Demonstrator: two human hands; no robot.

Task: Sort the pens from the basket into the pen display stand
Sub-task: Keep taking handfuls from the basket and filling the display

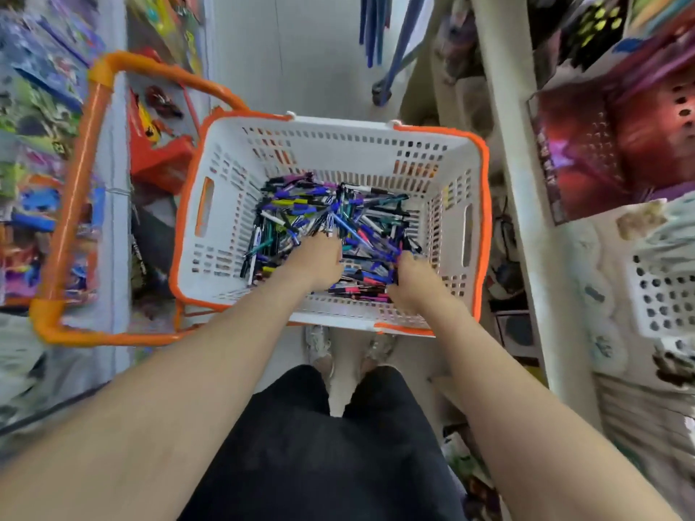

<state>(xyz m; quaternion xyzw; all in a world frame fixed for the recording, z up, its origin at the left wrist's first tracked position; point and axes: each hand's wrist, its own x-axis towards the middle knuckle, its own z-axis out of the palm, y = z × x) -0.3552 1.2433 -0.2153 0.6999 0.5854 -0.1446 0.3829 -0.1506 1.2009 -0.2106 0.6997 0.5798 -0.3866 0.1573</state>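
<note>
A white basket (233, 204) with an orange rim stands on the floor in front of me. Its bottom is covered by a heap of several pens (361, 216) in blue, black, teal and pink. Both my hands reach down into the heap. My left hand (317, 261) lies on the pens at the middle, fingers curled down among them. My right hand (411, 278) is at the near right of the heap, its fingers curled around a few blue pens. The picture is blurred, so the exact grip of the left hand is unclear. No pen display stand is in view.
The basket's orange handle (75, 189) is folded out to the left. Shelves of colourful packaged goods (34, 152) line the left side. A white shelf post (515, 204) and more goods stand on the right, with a white perforated bin (662, 291). My feet (319, 347) stand just behind the basket.
</note>
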